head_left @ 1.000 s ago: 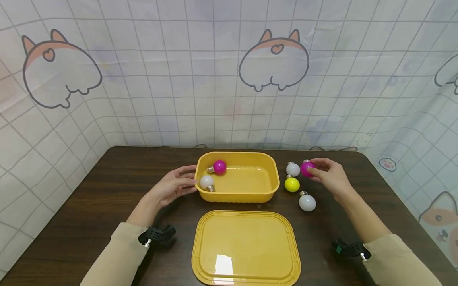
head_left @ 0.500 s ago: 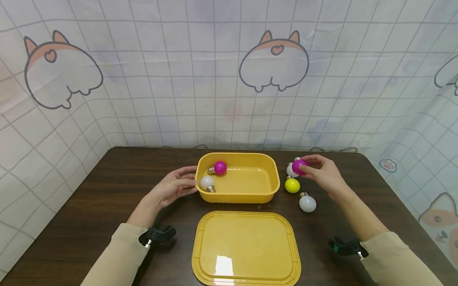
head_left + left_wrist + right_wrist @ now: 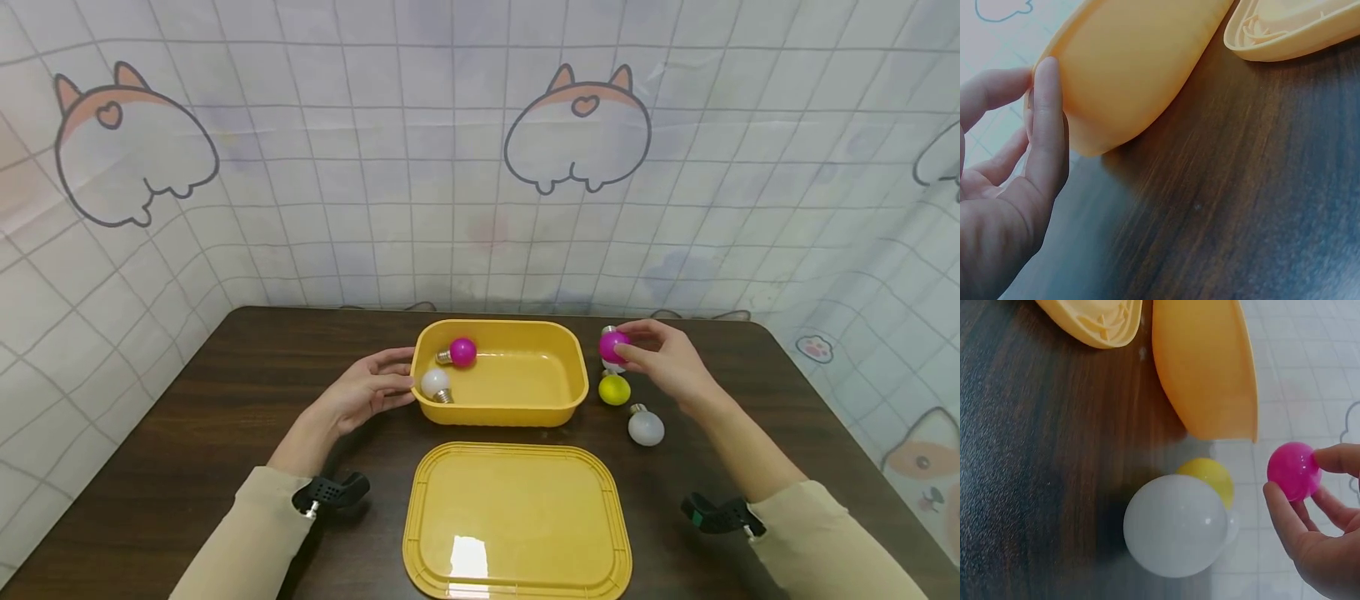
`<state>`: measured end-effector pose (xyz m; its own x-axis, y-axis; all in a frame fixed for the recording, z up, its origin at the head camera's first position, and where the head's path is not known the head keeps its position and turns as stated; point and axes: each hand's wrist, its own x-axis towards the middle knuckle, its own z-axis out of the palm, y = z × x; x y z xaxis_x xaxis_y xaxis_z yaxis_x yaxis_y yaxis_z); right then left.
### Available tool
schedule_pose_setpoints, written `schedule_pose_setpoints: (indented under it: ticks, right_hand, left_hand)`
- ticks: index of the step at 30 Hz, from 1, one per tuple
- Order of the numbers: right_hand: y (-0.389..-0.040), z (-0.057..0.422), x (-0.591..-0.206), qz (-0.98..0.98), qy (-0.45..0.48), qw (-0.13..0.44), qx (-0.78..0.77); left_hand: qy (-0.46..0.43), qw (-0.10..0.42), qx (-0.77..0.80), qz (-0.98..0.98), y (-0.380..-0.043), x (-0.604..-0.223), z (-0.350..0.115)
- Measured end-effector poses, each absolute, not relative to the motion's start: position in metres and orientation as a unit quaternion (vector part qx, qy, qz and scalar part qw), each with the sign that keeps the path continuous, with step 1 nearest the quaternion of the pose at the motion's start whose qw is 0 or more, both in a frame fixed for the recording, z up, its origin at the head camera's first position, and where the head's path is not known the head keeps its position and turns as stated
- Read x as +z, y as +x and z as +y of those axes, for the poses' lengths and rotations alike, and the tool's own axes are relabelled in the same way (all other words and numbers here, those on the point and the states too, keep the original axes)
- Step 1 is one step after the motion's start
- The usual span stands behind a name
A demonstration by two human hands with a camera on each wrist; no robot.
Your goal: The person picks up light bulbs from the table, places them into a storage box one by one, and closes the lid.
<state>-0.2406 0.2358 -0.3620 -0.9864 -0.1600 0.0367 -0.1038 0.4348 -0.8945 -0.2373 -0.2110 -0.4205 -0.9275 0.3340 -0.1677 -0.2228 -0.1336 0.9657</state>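
Observation:
My right hand (image 3: 671, 362) pinches a magenta light bulb (image 3: 613, 347) between thumb and fingers, metal base up in the head view. It overlaps a white bulb (image 3: 617, 367) there, mostly hidden. In the right wrist view, the magenta bulb (image 3: 1293, 470) is held at the fingertips, apart from the tub. My left hand (image 3: 367, 390) touches the left end of the yellow tub (image 3: 517, 416), its thumb and fingers spread along the wall and rim. Inside the tub's left part lie another magenta bulb (image 3: 462, 352) and a white bulb (image 3: 434, 383).
A yellow bulb (image 3: 614, 389) and a larger white bulb (image 3: 646, 427) lie right of the tub on the dark wooden table (image 3: 180, 467). A yellow lid (image 3: 517, 521) lies flat in front of the tub. A patterned cloth (image 3: 420, 167) stands behind the table.
My right hand has carried the magenta bulb leftward and slightly up, from beside the back white bulb to in front of it in the head view. The left hand stays at the tub.

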Motion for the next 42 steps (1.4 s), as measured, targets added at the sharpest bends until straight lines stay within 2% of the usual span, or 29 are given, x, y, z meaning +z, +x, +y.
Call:
schedule_pose_setpoints:
  ticks: [42]
  right_hand:
    - [-0.25,0.187,-0.354,0.834,-0.123,0.051,-0.536]
  left_hand:
    - [0.036,0.188,0.748,0.635,-0.237,-0.419,-0.209]
